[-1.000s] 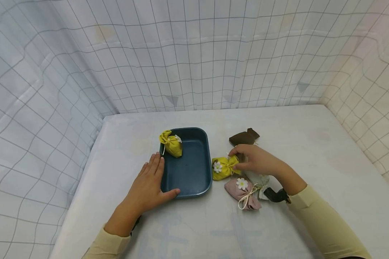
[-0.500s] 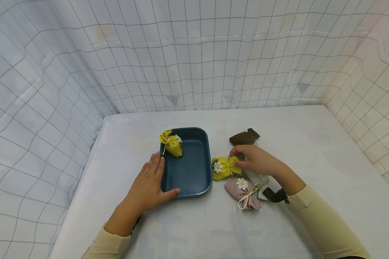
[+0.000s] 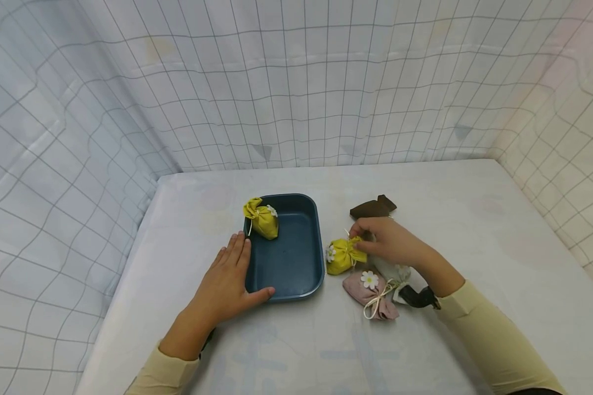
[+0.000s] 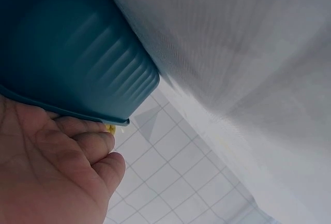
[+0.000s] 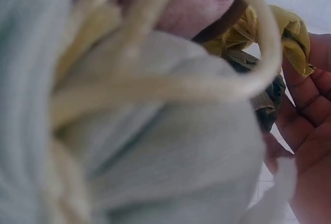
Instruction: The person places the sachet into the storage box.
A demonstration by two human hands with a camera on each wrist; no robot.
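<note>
My right hand (image 3: 395,244) pinches the gathered neck of a yellow drawstring pouch (image 3: 340,260) bearing a white flower, just right of the blue tray (image 3: 289,258). In the right wrist view the yellow cloth (image 5: 292,32) sits at my fingertips, with a dark pouch (image 5: 266,105) close below. My left hand (image 3: 224,288) lies with straight fingers along the tray's left rim, thumb at the near corner. From the left wrist, the ribbed outer wall of the tray (image 4: 98,53) shows above my fingers. A second yellow pouch (image 3: 266,224) leans in the tray's far left corner.
A pink pouch (image 3: 361,291) with a white flower lies nearest on the right, beside a pale grey-green pouch (image 3: 402,272) partly under my right wrist. Farther back is a dark brown pouch (image 3: 370,210). White gridded curtains (image 3: 306,99) surround the table.
The yellow pouch in my right hand has tipped up and shifted slightly right, away from the tray's rim. My right hand has risen a little. The left hand stays put.
</note>
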